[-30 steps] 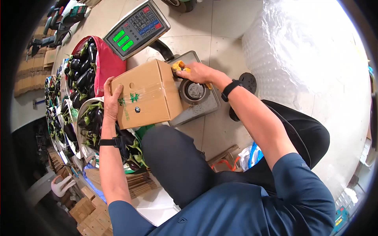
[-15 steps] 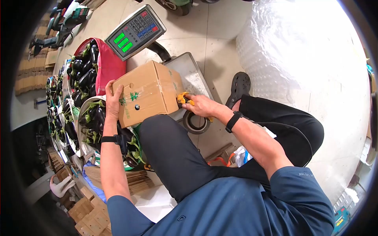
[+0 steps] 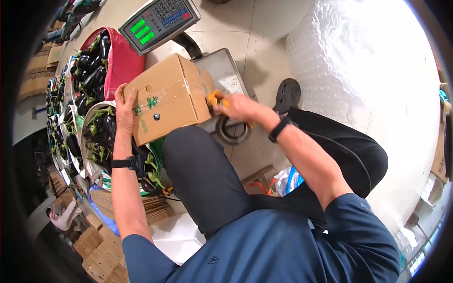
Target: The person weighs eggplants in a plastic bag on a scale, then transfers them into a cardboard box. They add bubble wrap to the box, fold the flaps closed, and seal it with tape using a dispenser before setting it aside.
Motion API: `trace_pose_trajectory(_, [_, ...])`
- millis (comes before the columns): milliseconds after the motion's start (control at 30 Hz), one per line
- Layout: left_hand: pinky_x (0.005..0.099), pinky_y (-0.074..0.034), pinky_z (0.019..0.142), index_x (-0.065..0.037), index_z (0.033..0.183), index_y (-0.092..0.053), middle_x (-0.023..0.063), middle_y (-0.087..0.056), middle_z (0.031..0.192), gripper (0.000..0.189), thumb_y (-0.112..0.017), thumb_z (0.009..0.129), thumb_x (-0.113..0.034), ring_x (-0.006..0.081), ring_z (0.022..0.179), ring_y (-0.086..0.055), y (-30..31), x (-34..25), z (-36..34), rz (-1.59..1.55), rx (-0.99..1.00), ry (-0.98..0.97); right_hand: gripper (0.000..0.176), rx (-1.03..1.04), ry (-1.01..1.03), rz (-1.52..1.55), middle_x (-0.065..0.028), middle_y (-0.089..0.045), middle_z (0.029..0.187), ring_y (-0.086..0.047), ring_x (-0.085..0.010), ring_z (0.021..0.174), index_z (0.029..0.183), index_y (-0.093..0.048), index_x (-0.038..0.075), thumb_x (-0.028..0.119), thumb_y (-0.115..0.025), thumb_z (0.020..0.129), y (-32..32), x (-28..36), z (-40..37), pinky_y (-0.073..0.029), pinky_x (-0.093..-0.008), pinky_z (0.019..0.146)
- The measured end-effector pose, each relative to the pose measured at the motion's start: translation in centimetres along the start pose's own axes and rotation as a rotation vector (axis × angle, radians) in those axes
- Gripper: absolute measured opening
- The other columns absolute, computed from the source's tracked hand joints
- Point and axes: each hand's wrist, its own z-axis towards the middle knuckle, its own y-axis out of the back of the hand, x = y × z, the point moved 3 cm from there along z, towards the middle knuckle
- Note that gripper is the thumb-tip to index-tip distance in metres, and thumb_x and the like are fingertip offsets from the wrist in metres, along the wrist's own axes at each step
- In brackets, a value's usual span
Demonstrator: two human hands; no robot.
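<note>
A taped cardboard box [image 3: 165, 106] with green print rests tilted between the platform scale [image 3: 222, 70] and my raised knee. My left hand [image 3: 124, 108] grips its left edge, with the thumb on the face toward me and the other fingers partly hidden. Against the box's right side, my right hand [image 3: 239, 108] is closed around a yellow-handled tape dispenser [image 3: 216, 100], slightly smeared by motion. The dispenser's large tape roll [image 3: 231, 137] hangs below that hand. Clear tape runs across the box's faces.
Several bags of eggplants [image 3: 94, 70] stand at the left. The scale's lit display [image 3: 158, 26] rises behind the box. Bubble wrap [image 3: 325, 70] lies on the right floor. Flattened cardboard [image 3: 153, 207] is stacked beside my left arm, with boxes [image 3: 101, 250] at lower left.
The view has shifted, so the box and scale sit slightly higher and farther left. My right hand blurs beside the box with the tape dispenser; my left hand keeps its hold.
</note>
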Motion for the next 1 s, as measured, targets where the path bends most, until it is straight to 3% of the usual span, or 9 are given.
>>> trace_pose_trajectory(100, [0.0317,-0.043,0.101,-0.007,0.136,-0.048,0.0100,-0.055,0.128,0.050,-0.069,0.097,-0.030,0.0200,0.117,-0.054,0.1,0.4,1.0,0.154,-0.045,-0.133,0.064,0.016,0.118,0.049,-0.0304,-0.070,0.097,-0.067,-0.0463,0.096,0.134,-0.058,0.001,0.053,-0.057,0.099,-4.2,-0.1,-5.0,-0.053,-0.0510,0.084])
trace_pose_trajectory(200, [0.0326,-0.041,0.104,-0.006,0.136,-0.048,0.0107,-0.055,0.129,0.050,-0.069,0.097,-0.031,0.0205,0.120,-0.053,0.2,0.9,-0.7,0.037,-0.024,-0.003,0.065,0.098,0.052,0.131,-0.0298,-0.069,0.104,-0.066,-0.0464,0.101,0.142,-0.053,0.004,0.053,-0.058,0.100,-5.2,1.8,-5.3,-0.051,-0.0506,0.089])
trace_pose_trajectory(267, [0.0337,-0.041,0.104,-0.005,0.136,-0.048,0.0107,-0.055,0.130,0.052,-0.068,0.098,-0.034,0.0212,0.118,-0.054,1.1,2.3,-1.8,0.136,-0.180,-0.045,0.064,-0.115,0.000,0.134,-0.0284,-0.067,0.113,-0.063,-0.0454,0.107,0.142,-0.053,0.005,0.053,-0.058,0.099,-6.1,1.1,-5.2,-0.050,-0.0498,0.093])
trace_pose_trajectory(467, [0.0331,-0.047,0.093,0.000,0.122,-0.056,0.0119,-0.064,0.114,0.058,-0.068,0.096,-0.050,0.0205,0.105,-0.059,1.6,0.8,-3.7,0.344,-0.311,0.089,0.071,-0.179,0.004,0.212,-0.0307,-0.067,0.116,-0.063,-0.0446,0.113,0.140,-0.055,0.000,0.055,-0.063,0.096,-3.7,-0.3,-3.7,-0.049,-0.0473,0.098])
trace_pose_trajectory(567, [0.0304,-0.055,0.074,-0.003,0.115,-0.068,0.0075,-0.072,0.096,0.061,-0.057,0.098,-0.061,0.0184,0.089,-0.069,1.2,-0.3,-5.9,0.256,0.049,0.432,0.068,-0.284,-0.071,0.249,-0.0283,-0.070,0.109,-0.067,-0.0393,0.106,0.137,-0.059,0.001,0.055,-0.063,0.096,-0.1,-0.6,-1.6,-0.052,-0.0442,0.094])
trace_pose_trajectory(733, [0.0395,-0.056,0.085,-0.003,0.147,-0.047,0.0165,-0.061,0.134,0.082,-0.057,0.095,-0.066,0.0236,0.110,-0.066,-1.1,-0.3,-9.0,0.078,0.238,0.668,0.074,0.016,-0.029,-0.012,-0.0207,-0.072,0.100,-0.068,-0.0279,0.094,0.120,-0.072,0.007,0.073,-0.056,0.091,9.0,-1.2,6.4,-0.053,-0.0409,0.085])
trace_pose_trajectory(867, [0.0393,-0.043,0.103,-0.005,0.160,-0.020,0.0165,-0.046,0.148,0.093,-0.072,0.092,-0.041,0.0251,0.133,-0.048,-2.3,-2.5,-3.1,0.051,-0.121,0.113,0.080,0.067,-0.076,0.003,-0.0178,-0.072,0.104,-0.067,-0.0262,0.096,0.118,-0.074,0.006,0.078,-0.052,0.090,10.3,-0.1,6.9,-0.052,-0.0406,0.083])
trace_pose_trajectory(900, [0.0355,-0.044,0.102,-0.007,0.156,-0.034,0.0144,-0.054,0.140,0.078,-0.072,0.094,-0.035,0.0215,0.126,-0.052,-2.5,-1.8,-0.7,-0.013,-0.159,-0.098,0.082,0.035,-0.088,0.010,-0.0170,-0.072,0.098,-0.066,-0.0250,0.092,0.116,-0.073,0.004,0.078,-0.052,0.090,9.9,-0.6,7.2,-0.052,-0.0393,0.081])
trace_pose_trajectory(1000, [0.0303,-0.048,0.094,-0.005,0.140,-0.052,0.0114,-0.063,0.124,0.058,-0.072,0.095,-0.036,0.0167,0.112,-0.060,-5.2,-2.3,2.5,0.201,0.074,-0.041,0.088,0.032,-0.089,-0.013,-0.0229,-0.072,0.104,-0.067,-0.0335,0.097,0.115,-0.073,0.001,0.081,-0.048,0.089,9.4,-0.4,6.2,-0.051,-0.0434,0.087])
